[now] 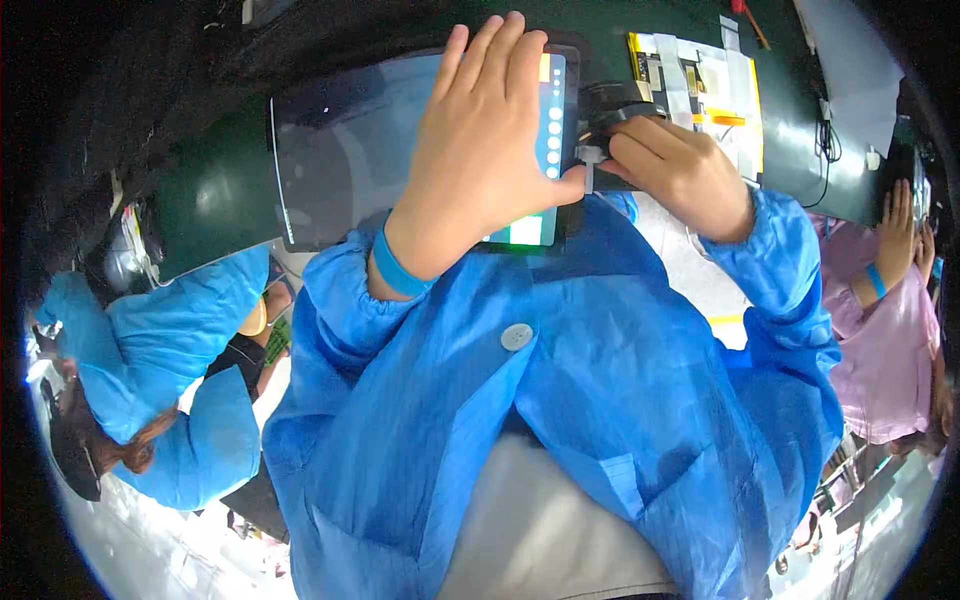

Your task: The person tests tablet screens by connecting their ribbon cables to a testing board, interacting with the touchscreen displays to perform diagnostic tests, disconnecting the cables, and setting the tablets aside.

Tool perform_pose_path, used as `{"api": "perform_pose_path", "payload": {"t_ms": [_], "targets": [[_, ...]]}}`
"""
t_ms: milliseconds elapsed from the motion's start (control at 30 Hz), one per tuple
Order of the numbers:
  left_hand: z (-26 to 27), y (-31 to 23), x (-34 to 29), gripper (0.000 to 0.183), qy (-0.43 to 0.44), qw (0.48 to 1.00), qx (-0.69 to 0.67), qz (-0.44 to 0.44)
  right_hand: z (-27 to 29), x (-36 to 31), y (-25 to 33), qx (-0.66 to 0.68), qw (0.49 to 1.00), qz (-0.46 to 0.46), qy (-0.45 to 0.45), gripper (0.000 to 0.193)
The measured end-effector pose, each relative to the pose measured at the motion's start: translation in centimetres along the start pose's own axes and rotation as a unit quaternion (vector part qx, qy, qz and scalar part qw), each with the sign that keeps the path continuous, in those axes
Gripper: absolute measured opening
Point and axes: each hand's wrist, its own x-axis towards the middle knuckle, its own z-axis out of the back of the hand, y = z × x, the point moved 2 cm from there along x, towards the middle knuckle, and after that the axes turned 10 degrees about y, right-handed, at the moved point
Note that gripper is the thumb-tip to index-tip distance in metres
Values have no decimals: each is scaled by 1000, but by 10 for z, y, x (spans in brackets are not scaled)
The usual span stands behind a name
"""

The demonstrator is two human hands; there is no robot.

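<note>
Blue cloth sleeves cover both arms of the person at the dark green worktop [220,200]. A flat black tablet with a lit screen [400,150] lies on that worktop. The left hand [485,150] lies flat on the tablet's right half, fingers spread out and straight, gripping nothing. Just right of the tablet, the right hand [680,170] has its grip curled tight around a small black device [605,105] touching the tablet's edge. Further right of the tablet lies a yellow and white taped sheet [720,95]. Another person's raised hand [895,235], in a pink sleeve, is far right.
</note>
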Motion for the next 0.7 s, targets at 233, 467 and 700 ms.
{"api": "perform_pose_path", "payload": {"t_ms": [233,467,700], "targets": [[-11,0,-13,90,44,995,-22,86,-5,-3,-3,1,999,40,6,19],[-21,15,-10,98,70,993,-47,84,0,-7,-3,58,996,61,-7,16],[-6,32,-21,93,-33,996,-81,-8,26,-18,4,417,897,-142,-16,13]]}}
